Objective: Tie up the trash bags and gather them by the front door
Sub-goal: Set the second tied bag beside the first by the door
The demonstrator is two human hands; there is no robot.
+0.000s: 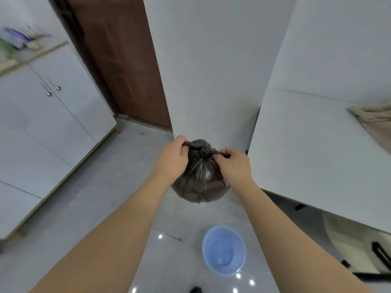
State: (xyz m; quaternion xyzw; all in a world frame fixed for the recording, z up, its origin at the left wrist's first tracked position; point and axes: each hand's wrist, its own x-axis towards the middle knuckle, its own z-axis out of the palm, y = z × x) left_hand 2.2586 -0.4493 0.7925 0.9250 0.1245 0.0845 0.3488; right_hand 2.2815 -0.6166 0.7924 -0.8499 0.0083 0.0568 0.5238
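Single head view, close, looking steeply down; left edge perhaps motion-blurred.

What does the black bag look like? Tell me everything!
The bag is thin, shiny black plastic, round and full. Its top is gathered into tight pleats at a knot. The left hand and right hand each pinch one twisted end, pulling them sideways. It hangs in the air over the floor, above the blue bin.

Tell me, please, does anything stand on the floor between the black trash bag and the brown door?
Nothing visible does. The black trash bag hangs in both hands, left hand and right hand each pulling a tie end. The grey floor toward the brown door looks bare. The blue bin stands nearer the person, off that path.
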